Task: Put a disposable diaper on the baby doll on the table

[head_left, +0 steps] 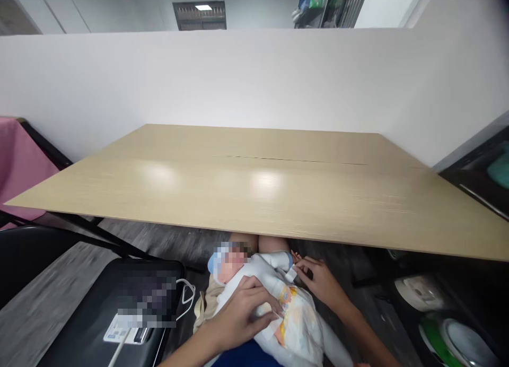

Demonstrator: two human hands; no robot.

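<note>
A baby, or a lifelike baby doll, I cannot tell which, lies face up across my lap in a white top (257,271) and a light blue cap (213,261). Around its hips is a white diaper (304,324) with a yellow and orange print. At the diaper's front edge, my left hand (248,308) has thumb and fingertips pinched together on its waist. My right hand (320,279) holds a small white strip (291,274) between thumb and fingers, close to the baby's small hand (296,256).
A wooden table (254,197) spans the view just beyond my knees, against a white partition (254,80). To the left stands a black stool (107,298) with cards and a white cable (119,348). Bowls or lids (465,340) sit low at the right, below a dark appliance (477,171).
</note>
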